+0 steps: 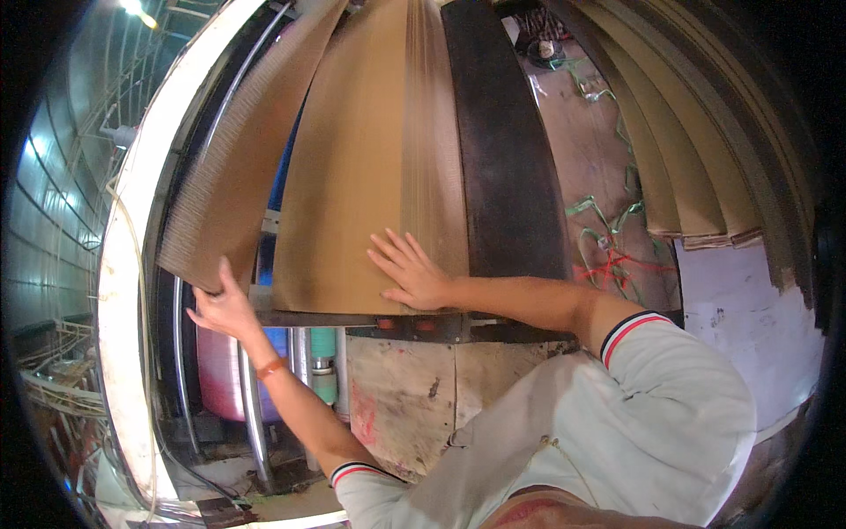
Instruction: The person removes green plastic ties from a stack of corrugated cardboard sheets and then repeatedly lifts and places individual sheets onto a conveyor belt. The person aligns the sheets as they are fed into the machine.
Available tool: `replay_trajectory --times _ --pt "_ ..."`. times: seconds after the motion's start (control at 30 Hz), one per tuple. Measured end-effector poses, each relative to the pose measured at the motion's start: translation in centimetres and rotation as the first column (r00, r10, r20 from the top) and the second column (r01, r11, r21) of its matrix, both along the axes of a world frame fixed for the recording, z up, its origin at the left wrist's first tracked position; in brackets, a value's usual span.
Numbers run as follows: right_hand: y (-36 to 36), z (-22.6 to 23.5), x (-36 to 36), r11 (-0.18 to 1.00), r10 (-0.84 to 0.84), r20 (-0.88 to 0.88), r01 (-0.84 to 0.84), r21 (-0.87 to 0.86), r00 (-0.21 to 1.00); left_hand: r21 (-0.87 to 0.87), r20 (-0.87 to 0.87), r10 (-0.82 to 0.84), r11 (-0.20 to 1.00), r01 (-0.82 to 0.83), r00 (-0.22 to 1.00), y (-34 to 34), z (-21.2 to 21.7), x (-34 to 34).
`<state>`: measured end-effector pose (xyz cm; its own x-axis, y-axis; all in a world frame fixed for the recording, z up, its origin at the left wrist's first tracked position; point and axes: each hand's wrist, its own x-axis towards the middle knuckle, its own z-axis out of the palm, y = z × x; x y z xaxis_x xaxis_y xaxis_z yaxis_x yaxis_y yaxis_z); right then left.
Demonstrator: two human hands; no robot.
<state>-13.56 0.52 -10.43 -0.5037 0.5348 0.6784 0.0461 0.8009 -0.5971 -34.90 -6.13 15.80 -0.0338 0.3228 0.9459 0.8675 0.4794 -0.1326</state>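
My left hand (227,309) grips the near corner of a long brown corrugated cardboard sheet (231,189), with the thumb on its upper face and the other fingers at or under its edge. This sheet lies tilted at the left, and its far part is blurred. My right hand (410,273) rests flat, fingers spread, on another brown cardboard sheet (344,176) in the middle. Fine parallel lines run along that sheet's right side. Its near edge lies close to my body, along the machine's front.
A black belt or board (507,150) runs beside the middle sheet. Fanned cardboard sheets (679,167) are piled at the right. Green straps (608,216) lie on the floor between. Metal rods (251,414) and a pink-purple roller (218,370) show below my left hand.
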Motion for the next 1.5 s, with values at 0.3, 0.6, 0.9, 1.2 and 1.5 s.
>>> replay_trajectory --times 0.3,0.6,0.9,1.2,1.5 --pt "-1.0 -0.1 3.8 0.987 -0.061 -0.307 0.012 -0.159 0.950 0.263 0.427 -0.189 0.962 0.079 0.884 2.7 13.5 0.4" --pt "0.7 0.6 7.1 0.908 -0.156 -0.627 -0.139 -0.396 0.763 0.512 0.827 -0.561 0.784 0.352 0.046 1.5 -2.5 -9.8" --pt "1.4 1.0 3.8 0.926 -0.055 -0.453 -0.124 -0.356 0.890 -0.134 0.848 0.024 0.976 0.170 0.529 -6.5 -14.4 -7.2" --pt "2.2 1.5 -2.8 0.926 -0.268 -0.287 0.163 -0.341 0.920 0.112 0.980 -0.135 0.981 0.157 0.146 -17.4 -23.8 2.8" --pt "3.0 -10.3 1.8 0.907 -0.253 -0.355 0.093 -0.410 0.900 0.246 0.953 -0.239 0.969 -0.016 0.184 -14.4 -29.0 13.8"
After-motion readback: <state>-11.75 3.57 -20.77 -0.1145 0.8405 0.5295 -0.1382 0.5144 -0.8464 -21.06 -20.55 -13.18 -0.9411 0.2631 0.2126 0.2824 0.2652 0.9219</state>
